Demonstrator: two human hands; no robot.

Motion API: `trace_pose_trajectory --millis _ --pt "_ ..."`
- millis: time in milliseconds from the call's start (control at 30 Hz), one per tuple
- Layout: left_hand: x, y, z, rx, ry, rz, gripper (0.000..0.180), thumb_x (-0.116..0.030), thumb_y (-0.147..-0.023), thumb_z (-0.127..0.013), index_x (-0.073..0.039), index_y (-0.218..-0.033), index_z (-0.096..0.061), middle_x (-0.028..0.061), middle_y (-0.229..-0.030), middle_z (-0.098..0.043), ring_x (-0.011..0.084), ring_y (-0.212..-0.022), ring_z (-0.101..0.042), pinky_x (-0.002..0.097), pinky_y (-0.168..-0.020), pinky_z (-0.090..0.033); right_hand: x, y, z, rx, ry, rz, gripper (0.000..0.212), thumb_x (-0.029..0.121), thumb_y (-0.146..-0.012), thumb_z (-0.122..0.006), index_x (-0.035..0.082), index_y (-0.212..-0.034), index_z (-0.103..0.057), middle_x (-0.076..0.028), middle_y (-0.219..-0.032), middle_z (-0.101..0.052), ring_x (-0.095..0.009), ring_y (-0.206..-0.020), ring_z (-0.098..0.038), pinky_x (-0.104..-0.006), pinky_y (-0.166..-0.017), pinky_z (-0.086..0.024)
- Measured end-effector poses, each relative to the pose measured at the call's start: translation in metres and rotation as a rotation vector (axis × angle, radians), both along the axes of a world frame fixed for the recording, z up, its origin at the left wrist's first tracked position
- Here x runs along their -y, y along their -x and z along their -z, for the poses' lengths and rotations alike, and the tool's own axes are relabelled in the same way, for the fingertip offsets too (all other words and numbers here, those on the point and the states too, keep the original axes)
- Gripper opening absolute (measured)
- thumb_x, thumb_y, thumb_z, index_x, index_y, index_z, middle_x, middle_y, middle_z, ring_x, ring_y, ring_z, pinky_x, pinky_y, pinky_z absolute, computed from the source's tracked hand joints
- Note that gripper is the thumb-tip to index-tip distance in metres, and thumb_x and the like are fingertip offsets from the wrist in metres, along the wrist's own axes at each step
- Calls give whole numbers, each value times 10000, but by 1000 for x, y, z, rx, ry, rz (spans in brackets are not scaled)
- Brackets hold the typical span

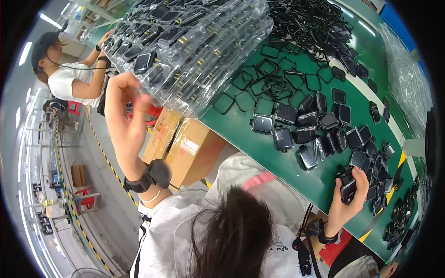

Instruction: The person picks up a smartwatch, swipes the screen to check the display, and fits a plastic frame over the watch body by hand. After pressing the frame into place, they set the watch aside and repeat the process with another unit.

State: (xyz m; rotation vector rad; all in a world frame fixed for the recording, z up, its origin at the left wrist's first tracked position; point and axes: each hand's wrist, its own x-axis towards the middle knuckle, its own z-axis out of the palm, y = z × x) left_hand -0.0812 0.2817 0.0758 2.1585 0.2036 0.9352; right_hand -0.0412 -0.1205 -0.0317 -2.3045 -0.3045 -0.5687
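My left hand (125,116) is raised beside the near left edge of a stack of clear plastic trays (204,88). Its bent fingers and blurred thumb are apart, with nothing seen between them. Just beyond the fingertips, a black square watch case (145,61) lies in the top tray among several others. Over the green table (241,127), my right hand (347,204) grips black watch cases (346,185) between thumb and fingers. Loose watch cases (306,120) are scattered across the table to the left of and beyond that hand.
Thin black square frames (266,85) lie behind the watch cases, with a big heap of frames (310,28) at the back. Small black parts (401,217) are piled at the right. Cardboard boxes (190,150) stand below the trays. A co-worker (69,76) stands at the far left.
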Motion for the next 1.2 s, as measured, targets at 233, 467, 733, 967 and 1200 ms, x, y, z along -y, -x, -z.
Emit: trace_pose_trajectory --millis 233,467,733,967,1200 --pt "-11 2 8 4 -346 -85 348 -32 -764 -740 -22 -1039 -528 27 -994 -540 71 -690 -460 194 -622 -392 2 0 1 -7 -13 -6 420 -66 -707 -698 19 -1100 -576 -140 -1134 -598 -284 -1073 -563 -368 -960 -396" --pt "6 -12 33 262 -251 -158 387 18 -799 -686 0 -1138 -500 96 -1228 -476 98 -740 -554 208 -650 -474 2 0 1 -1 -17 -10 419 -57 -708 -706 24 -1099 -579 -132 -1145 -599 -280 -1075 -563 -363 -957 -400" --pt "29 -16 53 360 -63 -238 509 80 -780 -675 -2 -1205 -409 145 -1318 -429 149 -820 -591 241 -743 -513 0 1 5 22 -24 -6 438 -56 -659 -720 37 -1069 -599 -138 -1118 -601 -289 -1011 -582 -361 -895 -434" --pt "26 -15 62 357 -78 -169 574 73 -742 -723 -34 -1195 -388 111 -1140 -515 136 -836 -550 234 -752 -504 0 1 5 17 -25 -7 444 -50 -655 -725 42 -1072 -603 -131 -1121 -604 -285 -1015 -584 -361 -895 -436" --pt "6 -21 78 484 37 -277 494 -23 -784 -737 -38 -1171 -431 37 -910 -525 106 -775 -509 222 -694 -471 0 0 4 21 -28 -2 448 -55 -648 -726 41 -1068 -605 -132 -1123 -603 -284 -1013 -584 -357 -890 -439"
